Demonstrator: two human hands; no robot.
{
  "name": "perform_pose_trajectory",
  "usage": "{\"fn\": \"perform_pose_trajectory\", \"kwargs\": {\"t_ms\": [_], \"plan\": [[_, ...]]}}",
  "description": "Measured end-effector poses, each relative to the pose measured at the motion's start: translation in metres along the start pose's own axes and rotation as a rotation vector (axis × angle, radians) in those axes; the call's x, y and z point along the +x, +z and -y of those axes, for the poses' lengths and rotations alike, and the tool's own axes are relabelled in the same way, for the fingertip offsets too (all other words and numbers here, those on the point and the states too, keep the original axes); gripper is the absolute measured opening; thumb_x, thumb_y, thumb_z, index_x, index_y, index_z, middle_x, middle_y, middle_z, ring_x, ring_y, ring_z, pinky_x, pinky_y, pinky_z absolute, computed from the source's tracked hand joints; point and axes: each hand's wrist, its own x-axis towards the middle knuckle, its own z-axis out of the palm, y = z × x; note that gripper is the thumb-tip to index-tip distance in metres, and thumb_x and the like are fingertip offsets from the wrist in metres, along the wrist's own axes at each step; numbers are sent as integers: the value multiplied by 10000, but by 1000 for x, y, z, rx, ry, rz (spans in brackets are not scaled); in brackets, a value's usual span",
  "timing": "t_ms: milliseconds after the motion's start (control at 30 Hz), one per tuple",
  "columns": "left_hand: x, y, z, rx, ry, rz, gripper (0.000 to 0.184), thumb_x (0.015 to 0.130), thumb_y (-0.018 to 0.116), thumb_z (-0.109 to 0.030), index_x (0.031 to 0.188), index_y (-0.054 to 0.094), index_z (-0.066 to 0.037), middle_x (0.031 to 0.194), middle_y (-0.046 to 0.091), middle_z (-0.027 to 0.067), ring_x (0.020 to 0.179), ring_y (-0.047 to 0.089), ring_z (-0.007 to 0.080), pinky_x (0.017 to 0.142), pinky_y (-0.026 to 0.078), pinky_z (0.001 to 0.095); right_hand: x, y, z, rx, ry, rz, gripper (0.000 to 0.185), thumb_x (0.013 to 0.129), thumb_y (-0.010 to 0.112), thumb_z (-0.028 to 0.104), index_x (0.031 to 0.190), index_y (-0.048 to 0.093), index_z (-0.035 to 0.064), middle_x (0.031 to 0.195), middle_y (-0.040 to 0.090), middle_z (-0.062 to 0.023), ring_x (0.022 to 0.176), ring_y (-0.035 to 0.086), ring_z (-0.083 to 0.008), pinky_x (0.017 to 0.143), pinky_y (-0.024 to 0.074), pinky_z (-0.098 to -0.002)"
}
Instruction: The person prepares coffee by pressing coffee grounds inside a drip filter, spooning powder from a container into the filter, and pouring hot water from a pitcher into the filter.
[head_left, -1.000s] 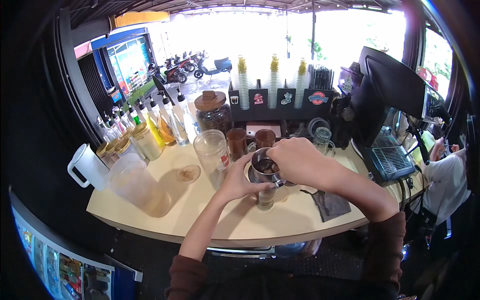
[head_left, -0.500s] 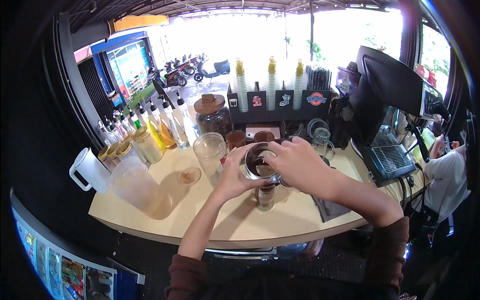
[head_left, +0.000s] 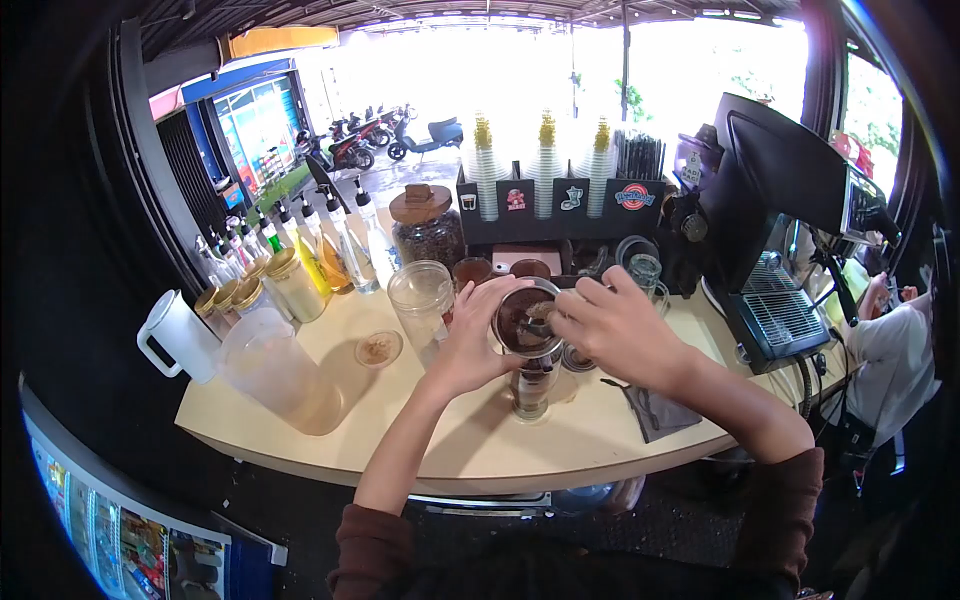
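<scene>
Cup [head_left: 528, 352] in left grip [head_left: 468, 345], likely spoon [head_left: 540, 312] in right grip [head_left: 622, 325]

On a pale counter [head_left: 610, 450], a white pitcher [head_left: 192, 332] stands left of gold-lidded jars [head_left: 298, 290] and a row of pump bottles [head_left: 326, 264]. Farther back, a wooden-lidded jar of dark beans [head_left: 428, 240] stands beside a black organizer [head_left: 545, 223] holding stacked clear cups [head_left: 545, 185]. Scooters [head_left: 428, 138] are parked outside.

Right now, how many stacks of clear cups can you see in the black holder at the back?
3: a left stack, a middle stack and a right stack, side by side in the black holder. Others could be hidden behind them in the glare.
</scene>
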Motion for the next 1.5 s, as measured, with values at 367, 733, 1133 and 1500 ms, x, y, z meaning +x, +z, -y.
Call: {"fn": "perform_pose_trajectory", "kwargs": {"t_ms": [367, 733, 1133, 1500], "plan": [[1, -2, 6, -91, 3, 27, 872, 540, 824, -161, 1322, 438, -160, 1355, 444, 80, 1304, 374, 287, 1133, 180, 505, 3, 5, 5, 123, -6, -34, 109, 717, 605, 145, 800, 622, 77, 900, 520, -9, 902, 499, -153, 746, 372, -327], [6, 0, 6, -209, 46, 44, 874, 517, 790, -81, 1317, 441, -132, 1333, 460, 104, 1283, 394, 302, 1108, 284, 423, 3, 15, 6, 142, 72, -17, 125, 721, 610, 136, 829, 615, 75, 923, 525, -16, 937, 500, -170, 791, 373, -356], [7, 2, 0, -248, 23, 33, 845, 532, 796, -59, 1296, 440, -106, 1276, 484, 95, 1237, 430, 294, 1084, 319, 405, 7, 6, 0, 29, 67, 6, 127, 715, 614, 131, 831, 617, 80, 945, 541, -24, 965, 496, -171, 808, 377, -360], [2, 11, 4, -135, -3, -91, 856, 475, 804, -38, 1262, 471, -81, 1233, 517, 92, 1176, 500, 280, 1036, 384, 382, 10, 9, 8, -17, 13, -61, 111, 720, 587, 164, 789, 584, 77, 881, 517, -14, 912, 492, -163, 775, 373, -337]]}}
